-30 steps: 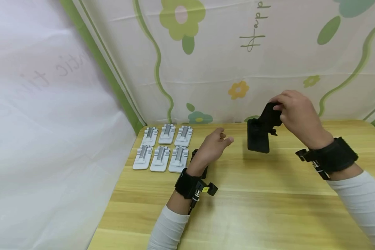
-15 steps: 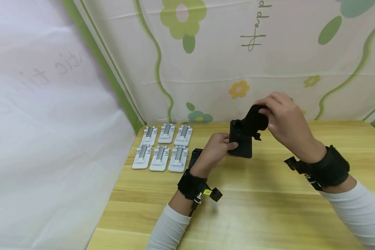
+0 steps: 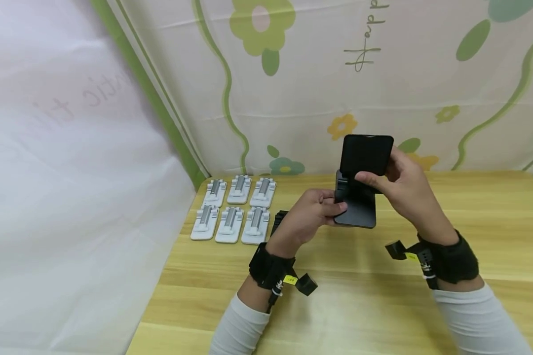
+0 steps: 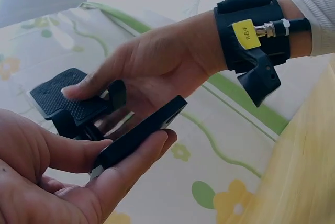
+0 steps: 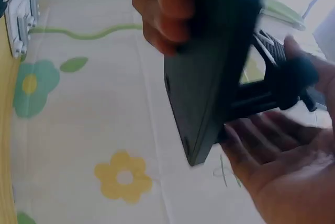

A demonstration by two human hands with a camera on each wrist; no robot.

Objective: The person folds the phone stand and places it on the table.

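Observation:
A black folding phone stand (image 3: 355,214) is held above the table, unfolded, with its base below and its padded top plate (image 3: 366,154) raised. My left hand (image 3: 308,217) pinches the base at its left edge, thumb on one face and fingers on the other. My right hand (image 3: 404,190) grips the top plate from the right, its thumb on the front and the fingers behind. In the left wrist view the ribbed pad (image 4: 78,98) lies under the right thumb. The right wrist view shows the stand's arm (image 5: 256,98) running from the base to the plate.
White folded phone stands (image 3: 228,224) lie in two rows at the table's left. Another black stand (image 3: 279,219) lies beside them, partly hidden behind my left hand. A flowered cloth (image 3: 293,88) hangs along the back edge of the wooden table (image 3: 337,305).
The stand moved left to my left hand, which took hold of its base. My right hand shifted its grip, and the top plate turned so its padded face shows.

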